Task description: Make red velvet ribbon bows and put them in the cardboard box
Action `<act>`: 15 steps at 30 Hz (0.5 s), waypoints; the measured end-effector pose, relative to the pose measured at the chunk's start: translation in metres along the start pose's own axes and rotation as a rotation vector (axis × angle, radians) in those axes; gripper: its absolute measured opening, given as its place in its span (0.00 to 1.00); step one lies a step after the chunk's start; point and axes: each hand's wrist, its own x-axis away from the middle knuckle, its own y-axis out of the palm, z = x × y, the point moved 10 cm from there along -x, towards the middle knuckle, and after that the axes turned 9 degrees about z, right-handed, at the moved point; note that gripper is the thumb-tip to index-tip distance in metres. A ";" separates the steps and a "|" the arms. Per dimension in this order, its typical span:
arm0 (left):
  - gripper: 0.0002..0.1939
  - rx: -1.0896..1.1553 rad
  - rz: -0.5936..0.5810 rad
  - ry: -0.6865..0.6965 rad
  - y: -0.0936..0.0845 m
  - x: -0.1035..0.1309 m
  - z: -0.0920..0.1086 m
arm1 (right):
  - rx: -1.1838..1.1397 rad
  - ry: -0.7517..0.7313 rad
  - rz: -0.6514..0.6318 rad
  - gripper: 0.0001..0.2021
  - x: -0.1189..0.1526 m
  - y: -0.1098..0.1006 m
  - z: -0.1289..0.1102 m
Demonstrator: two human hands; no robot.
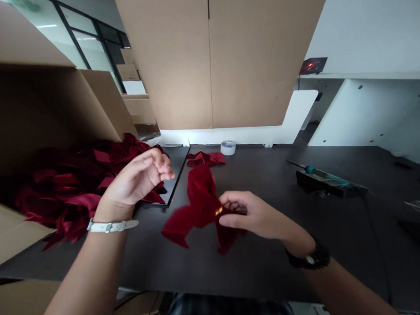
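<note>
My right hand (249,216) pinches a dark red velvet bow (200,206) at its gold-banded knot, holding it just above the dark table (276,247). Its loops and tails hang to the left of the hand. My left hand (139,179), with a white watch strap on the wrist, hovers to the left of the bow with curled fingers and nothing visible in it. It is in front of a heap of red bows (75,186) that spills from an open cardboard box (30,109) lying on its side.
Another red bow (206,158) lies farther back beside a small roll of white tape (228,147). A black flat panel (174,177) rests near the box. A tool with a teal handle (327,182) sits on the right. Cardboard sheets (222,55) stand behind the table.
</note>
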 end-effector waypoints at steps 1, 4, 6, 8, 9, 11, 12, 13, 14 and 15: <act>0.11 0.061 0.064 0.013 -0.009 -0.004 0.002 | 0.083 -0.043 -0.065 0.10 0.008 0.003 -0.014; 0.08 0.203 0.200 0.026 -0.024 -0.014 -0.001 | 0.110 -0.252 -0.496 0.14 0.044 0.039 -0.058; 0.08 0.236 0.241 -0.006 -0.028 -0.020 -0.012 | 0.018 -0.308 -0.753 0.19 0.066 0.054 -0.068; 0.08 0.188 0.258 -0.072 -0.030 -0.025 -0.029 | -0.003 -0.228 -0.756 0.22 0.061 0.050 -0.053; 0.08 0.133 0.262 -0.108 -0.032 -0.027 -0.039 | 0.023 -0.157 -0.679 0.22 0.049 0.042 -0.036; 0.07 -0.023 0.273 -0.182 -0.037 -0.032 -0.061 | 0.123 -0.024 -0.533 0.18 0.028 0.021 0.006; 0.06 -0.116 0.280 -0.218 -0.041 -0.033 -0.072 | 0.199 0.010 -0.479 0.16 0.019 0.010 0.027; 0.06 -0.226 0.281 -0.248 -0.044 -0.035 -0.083 | 0.310 0.025 -0.426 0.14 0.011 -0.001 0.047; 0.06 -0.344 0.274 -0.268 -0.047 -0.037 -0.093 | 0.424 0.017 -0.357 0.13 0.003 -0.013 0.064; 0.06 -0.457 0.263 -0.281 -0.049 -0.039 -0.102 | 0.492 0.001 -0.296 0.12 -0.003 -0.024 0.076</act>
